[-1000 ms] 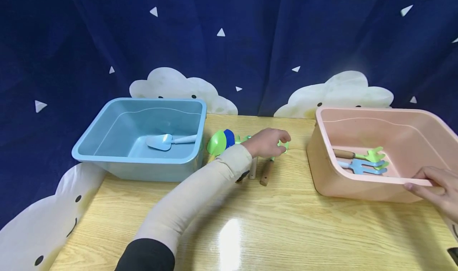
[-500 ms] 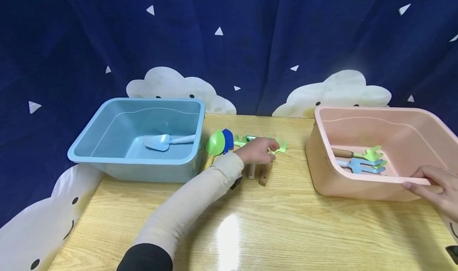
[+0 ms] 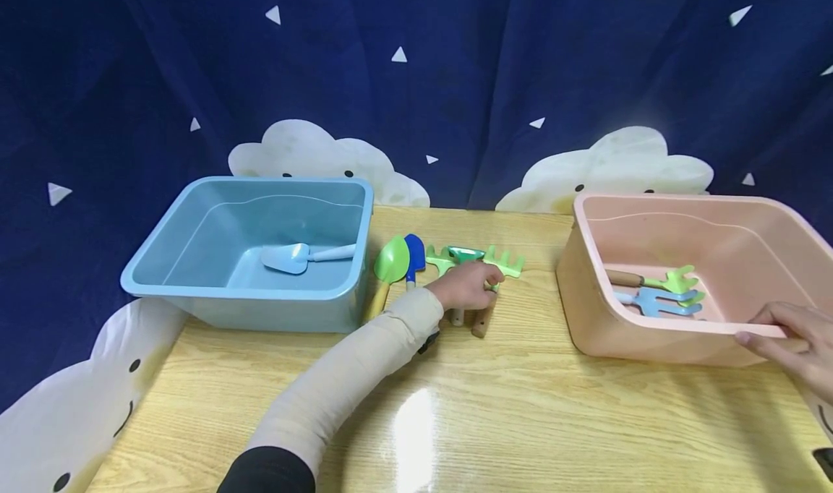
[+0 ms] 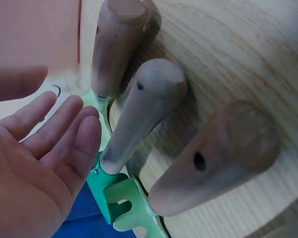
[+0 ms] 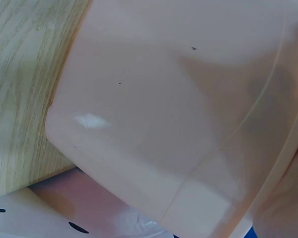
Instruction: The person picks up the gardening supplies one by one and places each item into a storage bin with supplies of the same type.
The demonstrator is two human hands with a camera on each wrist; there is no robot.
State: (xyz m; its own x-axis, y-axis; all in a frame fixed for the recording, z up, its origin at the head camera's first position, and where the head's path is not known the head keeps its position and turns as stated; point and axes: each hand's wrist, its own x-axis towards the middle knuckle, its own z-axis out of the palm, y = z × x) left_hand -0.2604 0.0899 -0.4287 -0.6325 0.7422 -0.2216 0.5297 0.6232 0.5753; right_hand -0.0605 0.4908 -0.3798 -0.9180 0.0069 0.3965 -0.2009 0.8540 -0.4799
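Note:
My left hand (image 3: 465, 285) hovers over a row of small garden tools, fingers relaxed. In the left wrist view its fingers (image 4: 64, 129) are beside wooden handles and hold nothing. A light green rake (image 3: 504, 263) extends past the fingertips, its wooden handle (image 3: 482, 321) toward me. Beside it are a dark green tool head (image 3: 466, 253), partly hidden by the hand, and another light green rake (image 3: 440, 260). Further left lie a lime green shovel (image 3: 392, 260) and a blue shovel (image 3: 415, 253). My right hand (image 3: 794, 341) grips the front rim of the pink bin (image 3: 670, 341), thumb outside.
At the left stands a blue bin (image 3: 247, 309) with a light blue trowel (image 3: 293, 258) inside. The pink bin contains a light blue fork (image 3: 654, 301) and a green fork (image 3: 677, 282) with a wooden handle. Behind the wooden table (image 3: 520, 406) hangs a dark blue curtain (image 3: 455, 81).
My left hand has drawn back toward me and slightly left, from over the right rake's head to nearer the handles, uncovering the rake and dark green head. My right hand stays on the rim.

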